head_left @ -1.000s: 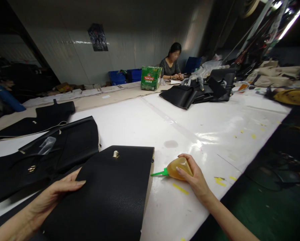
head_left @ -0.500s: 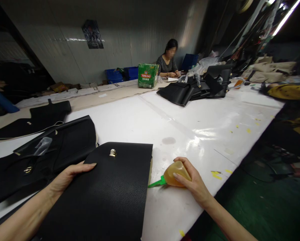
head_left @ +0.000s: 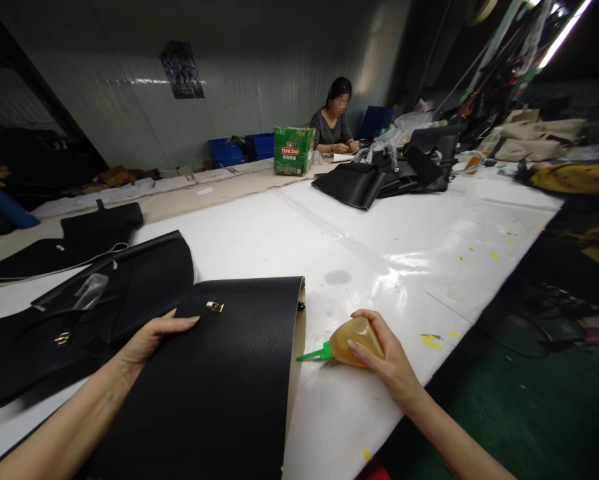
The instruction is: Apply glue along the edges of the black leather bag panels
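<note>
A black leather bag panel with a gold clasp lies in front of me, its right edge lifted so the pale inner side shows. My left hand grips its left edge, thumb on top and the other fingers hidden beneath. In my right hand is a squeeze bottle of amber liquid, held on its side. Its green nozzle points left, with the tip at the panel's right edge; I cannot tell whether it touches.
Another black bag lies to the left, with a black leather piece behind it. More black bags are piled farther back. A green box stands near a seated co-worker. The white table ends at the right.
The panel's right edge has risen and tilted, showing more of its inner side. My left hand has shifted slightly up and right. The nozzle tip has moved slightly upward.
</note>
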Demonstrator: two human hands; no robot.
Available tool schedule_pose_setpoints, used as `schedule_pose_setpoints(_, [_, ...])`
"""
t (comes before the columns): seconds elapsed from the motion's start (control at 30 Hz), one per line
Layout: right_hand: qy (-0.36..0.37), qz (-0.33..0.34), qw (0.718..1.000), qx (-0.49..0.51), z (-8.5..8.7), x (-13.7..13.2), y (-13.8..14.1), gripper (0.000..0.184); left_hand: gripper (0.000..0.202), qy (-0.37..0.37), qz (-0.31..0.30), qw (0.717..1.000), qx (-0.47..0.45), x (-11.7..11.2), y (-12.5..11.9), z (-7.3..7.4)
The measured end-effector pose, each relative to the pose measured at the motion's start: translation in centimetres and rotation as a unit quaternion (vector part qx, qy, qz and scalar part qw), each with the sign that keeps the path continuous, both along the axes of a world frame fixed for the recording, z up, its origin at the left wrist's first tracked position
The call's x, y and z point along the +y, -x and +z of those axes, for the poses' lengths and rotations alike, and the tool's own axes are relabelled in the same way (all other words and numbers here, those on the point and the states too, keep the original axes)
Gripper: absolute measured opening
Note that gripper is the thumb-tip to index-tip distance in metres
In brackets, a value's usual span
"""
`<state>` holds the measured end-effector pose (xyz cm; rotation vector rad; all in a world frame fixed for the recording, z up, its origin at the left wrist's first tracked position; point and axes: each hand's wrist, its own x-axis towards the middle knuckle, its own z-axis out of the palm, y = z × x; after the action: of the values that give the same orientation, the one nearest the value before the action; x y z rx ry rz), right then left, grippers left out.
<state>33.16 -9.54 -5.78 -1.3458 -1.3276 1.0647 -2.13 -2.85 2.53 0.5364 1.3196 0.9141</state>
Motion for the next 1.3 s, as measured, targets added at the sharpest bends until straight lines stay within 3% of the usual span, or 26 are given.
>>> schedule_pose_setpoints(0.17, [0.025, 0.053, 0.998, 0.005, -0.2, -1.5, 0.7, 0.042, 0.045, -0.028, 0.006, 0.999, -0.025, -0.3, 1.0, -1.3])
schedule_pose_setpoints(0.37, [0.010, 0.006, 1.000, -0.013, -0.4, -2.2, 0.9, 0.043, 0.042, -0.049, 0.021, 0.997, -0.064, -0.2, 1.9, -2.8])
schedule_pose_setpoints(0.53, [0.037, 0.061, 0.997, -0.001, -0.5, -3.5, 1.3, 0.044, 0.040, -0.068, 0.034, 0.993, -0.090, -0.6, 2.1, -3.3])
schedule_pose_setpoints(0.73, [0.018, -0.005, 1.000, -0.014, -0.8, -3.6, 1.5, 0.043, 0.040, -0.083, 0.042, 0.991, -0.100, -0.7, 2.9, -4.1])
schedule_pose_setpoints(0.9, [0.038, 0.065, 0.997, 0.003, -1.4, -5.1, 1.9, 0.044, 0.039, -0.099, 0.056, 0.987, -0.116, -0.4, 3.3, -4.5])
schedule_pose_setpoints(1.1, [0.028, -0.012, 0.999, -0.028, -1.2, -4.6, 1.7, 0.054, 0.035, -0.131, 0.061, 0.980, -0.134, 0.7, 3.4, -4.5])
schedule_pose_setpoints(1.3, [0.011, 0.070, 0.997, -0.033, -1.8, -5.6, 1.4, 0.052, 0.033, -0.149, 0.066, 0.976, -0.145, 1.1, 3.9, -4.9])
